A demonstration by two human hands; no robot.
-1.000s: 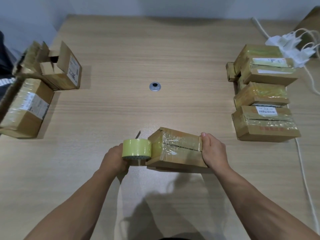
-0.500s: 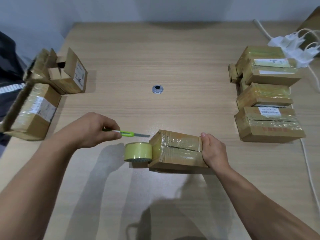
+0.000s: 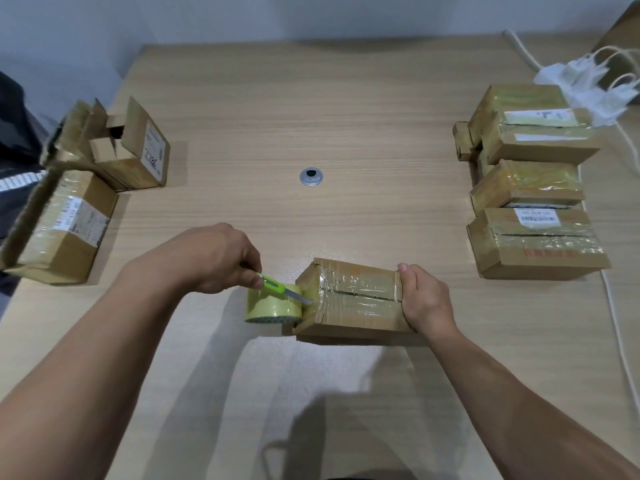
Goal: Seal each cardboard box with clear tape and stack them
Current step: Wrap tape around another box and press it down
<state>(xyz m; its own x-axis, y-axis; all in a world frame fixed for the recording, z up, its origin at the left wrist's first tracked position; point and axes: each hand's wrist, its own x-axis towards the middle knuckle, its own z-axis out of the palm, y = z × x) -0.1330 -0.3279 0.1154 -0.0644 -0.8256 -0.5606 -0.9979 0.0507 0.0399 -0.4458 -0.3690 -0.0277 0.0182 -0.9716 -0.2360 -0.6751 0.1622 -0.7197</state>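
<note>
A cardboard box (image 3: pixel 356 299) wrapped in clear tape lies near the table's front middle. My right hand (image 3: pixel 424 299) grips its right end. A yellowish roll of clear tape (image 3: pixel 272 306) stands against the box's left end, joined to it by a strip of tape. My left hand (image 3: pixel 214 259) holds a green utility knife (image 3: pixel 277 285) above the roll, and the blade tip reaches the tape at the box's left edge.
Several sealed boxes (image 3: pixel 530 188) are stacked at the right, beside white cables and plugs (image 3: pixel 588 88). Two open, unsealed boxes (image 3: pixel 128 150) (image 3: pixel 59 230) sit at the left edge. A round metal grommet (image 3: pixel 311 176) lies in the wooden table (image 3: pixel 311 98).
My left hand let go of the tape roll, picked up the green knife and brought its blade down to the tape at the box's left end. My right hand stayed on the box.
</note>
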